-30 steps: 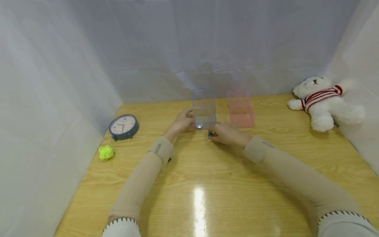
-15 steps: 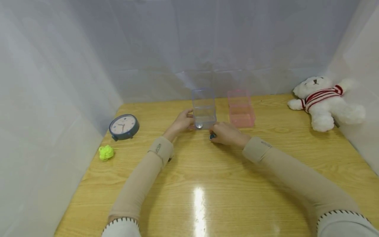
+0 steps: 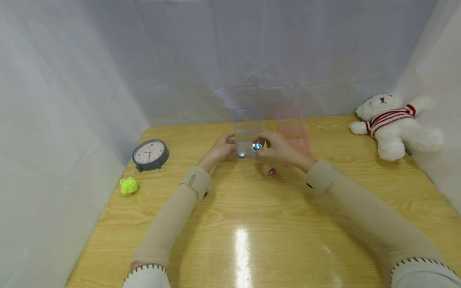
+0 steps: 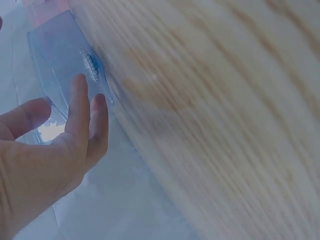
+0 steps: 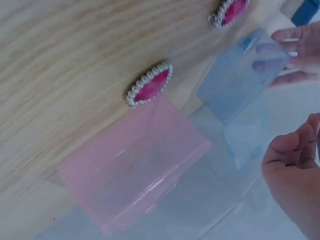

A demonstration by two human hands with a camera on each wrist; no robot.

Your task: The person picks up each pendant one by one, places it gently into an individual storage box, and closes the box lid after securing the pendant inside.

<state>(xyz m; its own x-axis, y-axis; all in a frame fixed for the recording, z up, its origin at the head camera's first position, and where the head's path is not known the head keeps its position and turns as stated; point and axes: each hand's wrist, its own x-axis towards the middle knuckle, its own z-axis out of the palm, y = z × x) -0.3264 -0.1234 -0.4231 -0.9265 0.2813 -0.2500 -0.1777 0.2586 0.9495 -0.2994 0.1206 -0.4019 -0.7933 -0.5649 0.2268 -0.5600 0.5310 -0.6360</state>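
My right hand (image 3: 275, 146) pinches a blue jewel (image 3: 257, 147) with a silvery edge, held up at the front right of a clear blue box (image 3: 248, 138) with its lid raised. A silvery-rimmed piece (image 3: 241, 153) lies inside that box. At the box's left side is my left hand (image 3: 222, 147), fingers extended; the left wrist view shows its fingers (image 4: 78, 102) loosely spread beside the blue wall. Two pink jewels with beaded silver edges lie on the table: one pink jewel (image 5: 151, 85) in front of the pink box, another pink jewel (image 5: 231, 12) nearer the blue box.
A clear pink box (image 3: 297, 142), lid raised, stands right of the blue one. A white teddy bear (image 3: 390, 124) lies far right. To the left are a round dark-blue clock (image 3: 150, 154) and a bright yellow-green bundle (image 3: 129, 186). White sheeting (image 3: 201, 60) hangs behind the table.
My right hand has lifted the blue jewel from the table up in front of the blue box. The pink jewels have come into view beneath it. The left hand has stayed put.
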